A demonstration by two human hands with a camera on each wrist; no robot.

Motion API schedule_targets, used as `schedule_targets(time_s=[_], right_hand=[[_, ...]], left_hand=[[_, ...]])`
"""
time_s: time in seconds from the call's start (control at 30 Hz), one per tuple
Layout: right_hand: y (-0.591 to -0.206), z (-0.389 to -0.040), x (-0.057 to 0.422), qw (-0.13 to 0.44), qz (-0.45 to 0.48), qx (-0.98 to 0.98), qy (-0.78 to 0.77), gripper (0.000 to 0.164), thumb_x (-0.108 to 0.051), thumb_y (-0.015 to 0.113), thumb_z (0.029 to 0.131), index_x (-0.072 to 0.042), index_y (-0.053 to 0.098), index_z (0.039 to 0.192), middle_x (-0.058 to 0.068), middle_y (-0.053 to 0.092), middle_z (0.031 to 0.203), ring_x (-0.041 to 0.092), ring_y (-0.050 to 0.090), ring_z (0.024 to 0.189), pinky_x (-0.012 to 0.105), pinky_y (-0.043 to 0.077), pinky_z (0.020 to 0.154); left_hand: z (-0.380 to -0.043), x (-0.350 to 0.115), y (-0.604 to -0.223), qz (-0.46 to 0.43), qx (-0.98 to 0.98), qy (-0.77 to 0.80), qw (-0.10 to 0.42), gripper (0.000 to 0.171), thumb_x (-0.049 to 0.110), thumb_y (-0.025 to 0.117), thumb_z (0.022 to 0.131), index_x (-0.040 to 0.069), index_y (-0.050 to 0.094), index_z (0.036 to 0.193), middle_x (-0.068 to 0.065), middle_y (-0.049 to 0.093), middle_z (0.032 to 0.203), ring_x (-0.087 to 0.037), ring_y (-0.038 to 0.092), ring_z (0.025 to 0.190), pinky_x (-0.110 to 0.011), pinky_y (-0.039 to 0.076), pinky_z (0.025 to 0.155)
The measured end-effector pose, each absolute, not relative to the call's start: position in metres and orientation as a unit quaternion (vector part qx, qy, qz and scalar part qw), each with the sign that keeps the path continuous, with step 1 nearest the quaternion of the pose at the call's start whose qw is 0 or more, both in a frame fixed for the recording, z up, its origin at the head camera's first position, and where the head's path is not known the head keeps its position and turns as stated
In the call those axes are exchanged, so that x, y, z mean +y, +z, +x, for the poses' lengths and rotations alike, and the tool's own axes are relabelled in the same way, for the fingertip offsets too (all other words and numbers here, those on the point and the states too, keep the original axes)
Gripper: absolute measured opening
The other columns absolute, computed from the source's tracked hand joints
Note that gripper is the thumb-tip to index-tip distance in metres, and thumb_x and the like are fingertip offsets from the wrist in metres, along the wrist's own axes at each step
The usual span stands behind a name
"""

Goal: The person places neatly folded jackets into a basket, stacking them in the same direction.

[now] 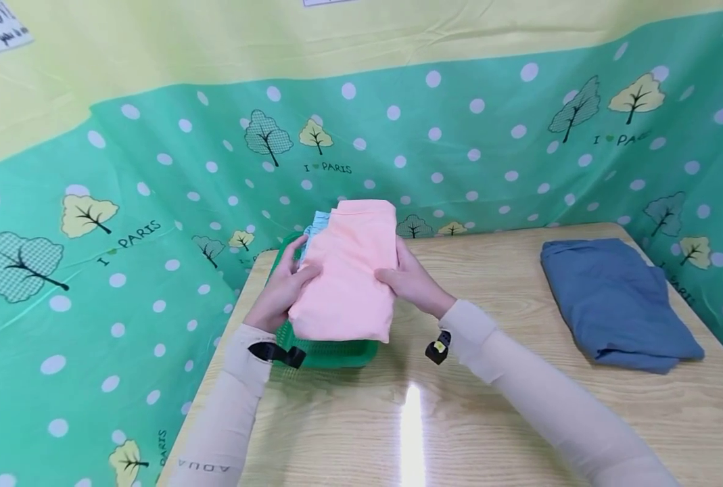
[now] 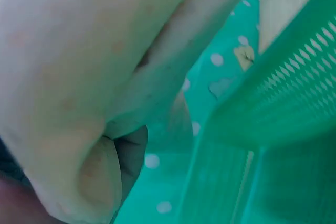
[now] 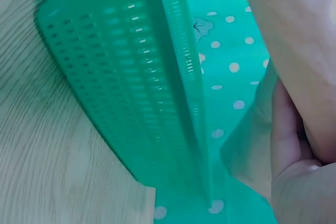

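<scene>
Both hands grip a folded pink garment (image 1: pixel 349 284) by its sides, over a green plastic basket (image 1: pixel 337 355). The left hand (image 1: pixel 281 287) has its thumb on top at the left edge. At the right edge, the right hand (image 1: pixel 414 276) pinches the cloth with its thumb above and fingers beneath. A light blue folded cloth (image 1: pixel 318 223) shows behind the pink one, near the left fingertips. In the left wrist view the open inside of the basket (image 2: pixel 294 103) appears beside the hand. The right wrist view shows its perforated outer wall (image 3: pixel 105 77).
A dark blue folded garment (image 1: pixel 617 304) lies on the right side of the wooden table (image 1: pixel 489 406). A green dotted curtain (image 1: pixel 471 135) printed with trees hangs behind the table and along both sides. Light reflects off the tabletop in front.
</scene>
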State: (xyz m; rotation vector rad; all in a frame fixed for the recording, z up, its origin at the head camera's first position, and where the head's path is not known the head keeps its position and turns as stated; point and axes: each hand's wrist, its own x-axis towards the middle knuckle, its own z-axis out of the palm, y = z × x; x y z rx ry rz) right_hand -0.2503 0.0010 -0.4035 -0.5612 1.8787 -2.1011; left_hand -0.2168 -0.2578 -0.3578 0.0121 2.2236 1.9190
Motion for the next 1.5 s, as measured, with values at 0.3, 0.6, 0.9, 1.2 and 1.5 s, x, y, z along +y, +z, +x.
schedule_targets(time_s=[0.3,0.6,0.9,1.2,1.5], right_hand=[[-0.410,-0.265,-0.021,0.184,-0.190,0.665,-0.698,0.083,0.003,0.050,0.099,-0.022,0.005,0.164,0.017,0.042,0.151,0.032,0.063,0.117,0.043,0.060,0.091],[-0.416,-0.267,-0.037,0.222,-0.177,0.686,-0.670,0.077,0.003,0.052,0.098,-0.020,0.011,0.159,0.016,0.042,0.142,0.025,0.064,0.094,0.031,0.056,0.073],[-0.424,-0.275,-0.063,0.208,-0.142,0.711,-0.657,0.071,0.006,0.053,0.088,-0.009,0.021,0.150,0.015,0.042,0.130,0.024,0.053,0.085,0.027,0.045,0.060],[-0.426,-0.278,-0.071,0.204,-0.115,0.736,-0.635,0.074,0.007,0.053,0.086,-0.005,0.019,0.150,0.018,0.038,0.134,0.024,0.047,0.079,0.026,0.038,0.055],[-0.423,-0.277,-0.074,0.257,-0.104,0.764,-0.583,0.105,-0.011,0.059,0.094,-0.006,-0.024,0.160,0.017,0.004,0.169,0.035,0.034,0.136,0.038,0.029,0.118]], left_hand=[[-0.226,-0.283,-0.368,-0.010,0.765,0.633,0.122,0.078,0.028,0.057,0.106,0.041,0.006,0.163,-0.017,0.046,0.148,-0.019,0.065,0.107,-0.032,0.056,0.087],[-0.228,-0.299,-0.381,-0.033,0.770,0.621,0.140,0.079,0.028,0.055,0.106,0.038,0.003,0.164,-0.018,0.037,0.157,-0.025,0.056,0.122,-0.031,0.053,0.093],[-0.237,-0.321,-0.398,-0.062,0.761,0.622,0.173,0.091,0.029,0.065,0.101,0.039,0.000,0.164,-0.013,0.021,0.168,-0.034,0.045,0.137,-0.034,0.051,0.095],[-0.248,-0.324,-0.409,-0.058,0.773,0.599,0.199,0.090,0.022,0.060,0.103,0.033,-0.005,0.165,-0.015,0.007,0.171,-0.035,0.032,0.146,-0.037,0.043,0.104],[-0.259,-0.325,-0.427,-0.067,0.783,0.577,0.222,0.088,0.013,0.056,0.103,0.025,-0.006,0.165,-0.016,0.015,0.169,-0.031,0.041,0.138,-0.027,0.047,0.096]])
